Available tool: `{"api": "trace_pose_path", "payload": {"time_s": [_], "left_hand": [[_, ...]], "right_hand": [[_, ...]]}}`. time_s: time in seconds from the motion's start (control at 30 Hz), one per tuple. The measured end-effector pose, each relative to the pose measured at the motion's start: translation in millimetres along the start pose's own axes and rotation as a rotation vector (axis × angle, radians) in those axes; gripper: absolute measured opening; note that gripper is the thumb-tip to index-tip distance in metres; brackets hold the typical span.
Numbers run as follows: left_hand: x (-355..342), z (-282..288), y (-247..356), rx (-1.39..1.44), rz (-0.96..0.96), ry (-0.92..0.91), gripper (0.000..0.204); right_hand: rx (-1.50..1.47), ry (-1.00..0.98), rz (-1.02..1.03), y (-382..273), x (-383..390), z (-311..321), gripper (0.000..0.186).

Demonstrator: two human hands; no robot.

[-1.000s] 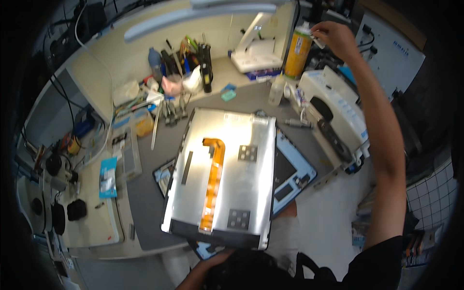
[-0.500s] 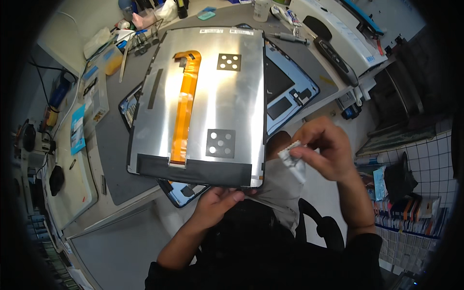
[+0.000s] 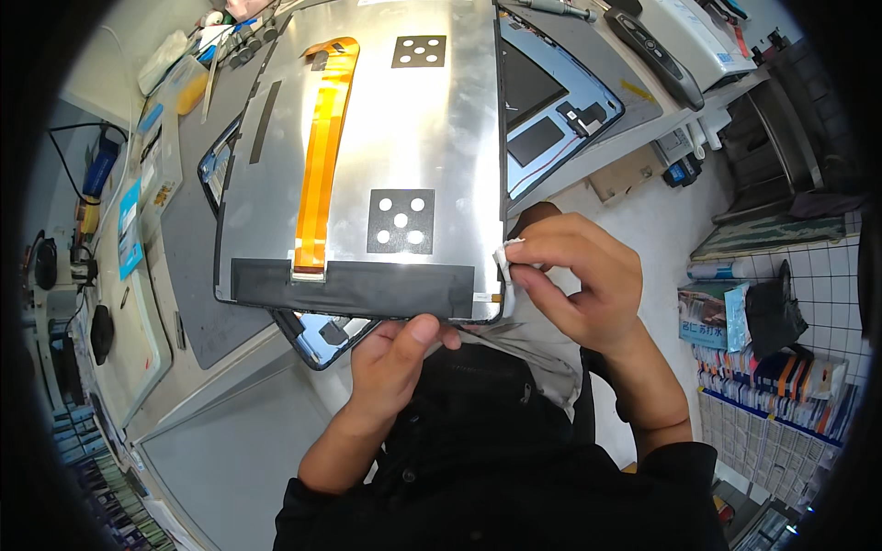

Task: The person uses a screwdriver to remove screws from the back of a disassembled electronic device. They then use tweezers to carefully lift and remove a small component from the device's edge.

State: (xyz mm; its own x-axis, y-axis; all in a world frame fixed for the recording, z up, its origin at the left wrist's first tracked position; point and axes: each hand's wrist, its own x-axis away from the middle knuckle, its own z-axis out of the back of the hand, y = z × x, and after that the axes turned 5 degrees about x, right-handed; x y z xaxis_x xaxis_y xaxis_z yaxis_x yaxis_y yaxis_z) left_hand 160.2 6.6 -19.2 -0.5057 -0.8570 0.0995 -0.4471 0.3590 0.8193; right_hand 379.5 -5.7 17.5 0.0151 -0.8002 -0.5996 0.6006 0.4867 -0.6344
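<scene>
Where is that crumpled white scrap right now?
In the head view, the white scrap is right of centre, pinched in the right hand, at the right edge of the silver panel, just above its lower right corner.

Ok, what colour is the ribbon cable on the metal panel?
The ribbon cable is orange, clearest in the head view.

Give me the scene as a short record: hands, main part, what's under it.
Left hand: at the silver panel's near edge
Right hand: pinching a small white piece by the panel's right edge
Panel: back up, orange ribbon lengthwise, black strip along near edge
Underneath: light-blue housing, partly covered
</scene>
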Motion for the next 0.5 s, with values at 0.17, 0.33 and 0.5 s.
{"api": "trace_pose_path", "payload": {"time_s": [0.17,0.33,0.5], "left_hand": [[-3.5,-8.6,6.9,-0.026,0.002,-0.006,0.05],[-2.2,-6.2,5.7,-0.005,0.018,0.002,0.049],[-2.3,-5.9,5.5,0.025,0.008,-0.008,0.048]], "right_hand": [[0.287,0.078,0.322,10.1,0.2,0.8,0.025],[0.367,0.104,0.43,12.9,-1.2,1.3,0.027],[0.371,0.119,0.468,11.0,-1.5,-0.3,0.028]]}}
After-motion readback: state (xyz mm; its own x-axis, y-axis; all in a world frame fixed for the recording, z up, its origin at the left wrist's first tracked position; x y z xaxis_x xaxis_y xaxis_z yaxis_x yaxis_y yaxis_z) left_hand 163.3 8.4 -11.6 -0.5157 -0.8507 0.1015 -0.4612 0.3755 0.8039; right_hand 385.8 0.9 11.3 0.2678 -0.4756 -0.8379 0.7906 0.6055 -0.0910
